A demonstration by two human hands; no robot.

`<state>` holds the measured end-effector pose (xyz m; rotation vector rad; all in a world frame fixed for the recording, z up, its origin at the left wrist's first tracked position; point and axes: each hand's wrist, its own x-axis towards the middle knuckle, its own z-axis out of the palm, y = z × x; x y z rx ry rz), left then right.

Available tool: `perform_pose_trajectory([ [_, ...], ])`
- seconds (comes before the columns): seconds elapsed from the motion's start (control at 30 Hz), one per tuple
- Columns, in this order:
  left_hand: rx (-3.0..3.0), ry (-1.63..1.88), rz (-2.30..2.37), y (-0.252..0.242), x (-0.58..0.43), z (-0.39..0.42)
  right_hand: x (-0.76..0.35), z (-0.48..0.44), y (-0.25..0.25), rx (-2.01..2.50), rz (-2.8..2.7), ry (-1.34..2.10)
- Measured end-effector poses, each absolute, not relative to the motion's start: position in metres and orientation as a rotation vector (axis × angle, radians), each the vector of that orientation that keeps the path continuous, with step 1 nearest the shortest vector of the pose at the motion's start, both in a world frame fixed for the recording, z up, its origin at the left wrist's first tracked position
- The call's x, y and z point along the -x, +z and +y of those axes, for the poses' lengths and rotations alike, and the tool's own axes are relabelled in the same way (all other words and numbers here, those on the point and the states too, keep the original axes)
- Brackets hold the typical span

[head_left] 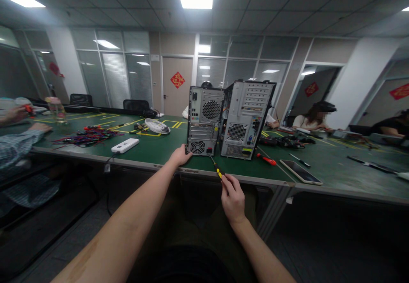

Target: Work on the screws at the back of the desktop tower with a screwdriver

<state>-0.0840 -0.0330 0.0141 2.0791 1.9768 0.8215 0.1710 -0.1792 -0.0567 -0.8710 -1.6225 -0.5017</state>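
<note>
Two computer cases stand upright side by side on the green table, their rear panels facing me. My left hand point(180, 156) is at the lower left corner of the left computer case point(204, 123), gripping its edge; part of the fingers is hidden behind it. In my right hand point(232, 195) is a screwdriver point(219, 171) with a yellow and black handle. Its tip points up at the bottom edge of the left case, near the power socket; whether it touches I cannot tell. The right computer case point(246, 123) is taller and stands close beside the left one.
A red screwdriver point(266, 159), a phone point(300, 171) and black cables point(287, 141) lie to the right. Leftward are a white power strip point(125, 145), tangled wires point(89, 136) and a white oval object point(157, 126). People sit at both sides; a checked sleeve point(19, 147) is at left.
</note>
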Motion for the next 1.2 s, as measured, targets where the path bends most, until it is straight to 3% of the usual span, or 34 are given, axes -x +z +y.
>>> perform_pose_trajectory([
  [1.2,-2.091,0.833,1.978,0.0125,0.0837,-0.0319,-0.1676,-0.1804,-0.0553,0.871,-1.613,-0.489],
])
